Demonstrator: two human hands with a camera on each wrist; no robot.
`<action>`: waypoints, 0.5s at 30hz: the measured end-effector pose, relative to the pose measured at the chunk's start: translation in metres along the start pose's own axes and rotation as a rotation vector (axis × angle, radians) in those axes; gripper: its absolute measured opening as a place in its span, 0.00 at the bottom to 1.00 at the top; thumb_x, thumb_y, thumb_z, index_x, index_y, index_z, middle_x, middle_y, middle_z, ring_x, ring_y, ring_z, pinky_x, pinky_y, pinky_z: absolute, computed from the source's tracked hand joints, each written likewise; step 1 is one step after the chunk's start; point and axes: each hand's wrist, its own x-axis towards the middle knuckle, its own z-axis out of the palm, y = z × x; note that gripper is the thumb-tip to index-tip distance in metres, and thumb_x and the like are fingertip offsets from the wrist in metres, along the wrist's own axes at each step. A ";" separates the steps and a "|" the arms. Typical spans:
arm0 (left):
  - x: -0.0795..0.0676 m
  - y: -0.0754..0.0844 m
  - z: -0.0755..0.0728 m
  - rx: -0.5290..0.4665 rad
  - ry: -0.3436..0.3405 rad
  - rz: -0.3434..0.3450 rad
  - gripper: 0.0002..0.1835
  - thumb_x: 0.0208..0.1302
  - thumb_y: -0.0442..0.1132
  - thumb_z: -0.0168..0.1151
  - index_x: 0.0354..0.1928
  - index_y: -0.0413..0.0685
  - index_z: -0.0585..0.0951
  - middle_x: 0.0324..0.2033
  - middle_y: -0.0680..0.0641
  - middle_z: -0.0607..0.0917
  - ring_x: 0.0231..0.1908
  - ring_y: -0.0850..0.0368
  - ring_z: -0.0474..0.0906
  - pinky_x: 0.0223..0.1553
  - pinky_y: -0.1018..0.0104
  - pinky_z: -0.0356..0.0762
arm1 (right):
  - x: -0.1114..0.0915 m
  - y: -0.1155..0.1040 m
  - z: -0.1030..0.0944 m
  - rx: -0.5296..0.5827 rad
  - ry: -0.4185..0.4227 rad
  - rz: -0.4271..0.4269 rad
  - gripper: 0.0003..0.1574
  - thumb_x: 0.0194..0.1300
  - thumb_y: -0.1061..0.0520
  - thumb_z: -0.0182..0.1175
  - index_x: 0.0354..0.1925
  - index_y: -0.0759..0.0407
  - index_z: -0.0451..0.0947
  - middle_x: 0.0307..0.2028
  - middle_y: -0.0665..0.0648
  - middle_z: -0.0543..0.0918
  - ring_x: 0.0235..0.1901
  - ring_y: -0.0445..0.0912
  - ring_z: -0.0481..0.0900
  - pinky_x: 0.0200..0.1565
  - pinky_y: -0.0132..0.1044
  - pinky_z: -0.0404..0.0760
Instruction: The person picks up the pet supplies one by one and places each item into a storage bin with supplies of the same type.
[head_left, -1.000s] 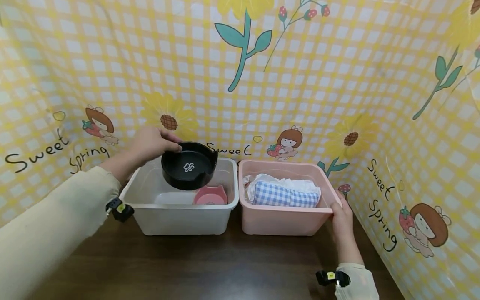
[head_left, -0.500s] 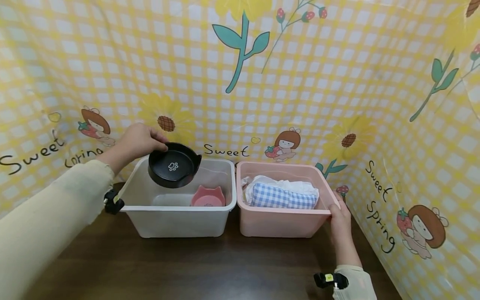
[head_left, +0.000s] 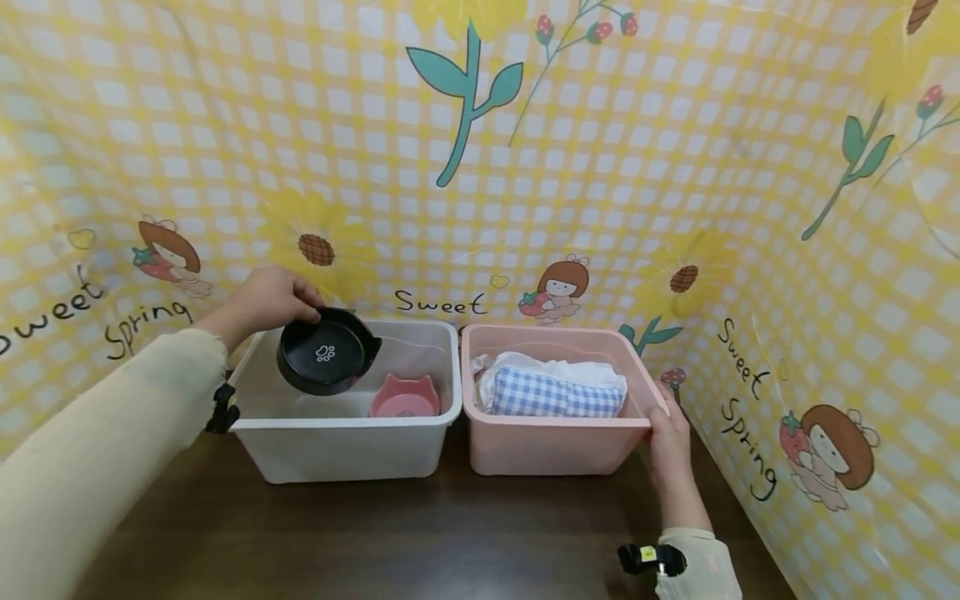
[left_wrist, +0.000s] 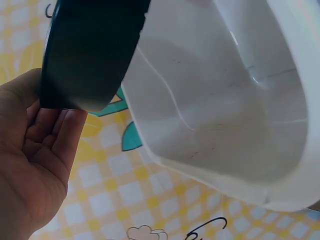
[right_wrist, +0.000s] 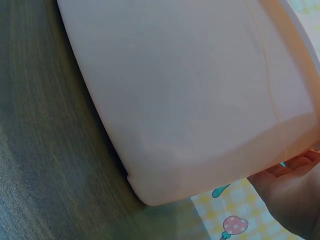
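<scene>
My left hand (head_left: 268, 298) pinches the rim of a black cat-eared pet bowl (head_left: 326, 354) with a white paw print inside. The bowl is tilted toward me at the left end of the white bin (head_left: 337, 454), over its opening. In the left wrist view, the bowl's dark side (left_wrist: 92, 50) shows, with thumb and fingers at its edge. Inside the white bin, at the right, sits a pink cat-eared bowl (head_left: 405, 398). My right hand (head_left: 670, 442) grips the right rim of the pink bin (head_left: 555, 450). Blue-and-white checked cloth (head_left: 558, 393) and white cloth lie in that bin.
Both bins stand side by side on a dark wooden table (head_left: 420, 537), a narrow gap between them. A yellow checked sheet (head_left: 360, 100) with printed flowers and figures hangs close behind and at both sides.
My left hand has carried the black bowl leftward within the white bin's opening and, lately, slightly lower. My right hand stays on the pink bin's rim. The whole view shifts slightly.
</scene>
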 end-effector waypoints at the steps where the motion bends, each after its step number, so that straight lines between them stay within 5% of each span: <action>1: 0.001 -0.002 0.001 0.010 -0.007 0.002 0.10 0.56 0.42 0.70 0.40 0.50 0.88 0.40 0.45 0.88 0.45 0.45 0.82 0.43 0.51 0.80 | -0.001 0.000 0.000 -0.003 -0.003 0.001 0.32 0.67 0.58 0.45 0.69 0.46 0.65 0.68 0.53 0.67 0.60 0.46 0.67 0.46 0.24 0.73; 5: 0.002 -0.008 0.006 0.033 -0.033 0.015 0.10 0.56 0.41 0.70 0.40 0.48 0.88 0.38 0.45 0.89 0.45 0.43 0.81 0.43 0.50 0.79 | -0.002 -0.002 0.000 -0.012 -0.014 0.010 0.33 0.67 0.59 0.45 0.70 0.47 0.63 0.69 0.54 0.66 0.62 0.48 0.67 0.45 0.25 0.74; 15: 0.001 -0.026 0.029 0.064 -0.109 0.030 0.07 0.52 0.39 0.71 0.34 0.49 0.88 0.31 0.51 0.88 0.32 0.59 0.79 0.31 0.64 0.76 | 0.003 0.005 -0.002 -0.014 -0.001 -0.006 0.34 0.67 0.57 0.45 0.70 0.43 0.62 0.69 0.50 0.65 0.62 0.45 0.66 0.48 0.25 0.73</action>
